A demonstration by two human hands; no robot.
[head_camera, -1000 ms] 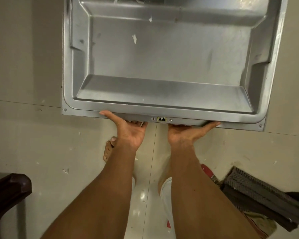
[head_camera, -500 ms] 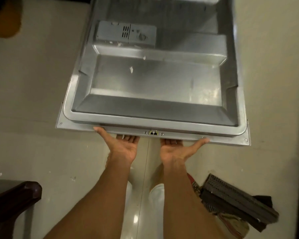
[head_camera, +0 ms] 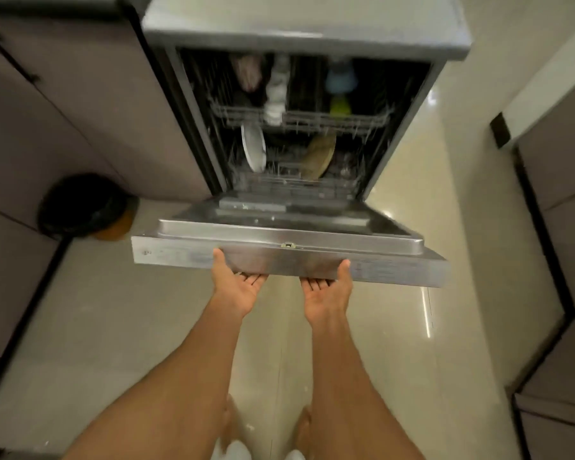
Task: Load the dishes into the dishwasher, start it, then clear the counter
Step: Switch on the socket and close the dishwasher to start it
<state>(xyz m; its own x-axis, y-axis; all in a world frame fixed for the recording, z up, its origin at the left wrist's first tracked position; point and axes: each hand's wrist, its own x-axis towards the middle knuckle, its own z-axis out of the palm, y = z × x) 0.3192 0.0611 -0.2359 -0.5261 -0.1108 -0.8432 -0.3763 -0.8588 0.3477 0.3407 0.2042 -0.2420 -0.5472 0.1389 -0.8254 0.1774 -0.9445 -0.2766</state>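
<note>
Palms up under the front edge of the dishwasher door (head_camera: 289, 257): your left hand (head_camera: 238, 292) and right hand (head_camera: 326, 295) lay flat fingers (head_camera: 254, 279) beneath it, thumbs (head_camera: 218, 257) against its rim. Plates (head_camera: 253, 151) stand in the lower rack (head_camera: 289, 185). Closing step, I'd say; next, swing it upright until it latches.

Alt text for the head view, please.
The left hand and right hand, palms up, support the front edge of an open dishwasher door from beneath. Inside, two plates stand in the lower rack; blurred cups sit in the upper rack.
</note>
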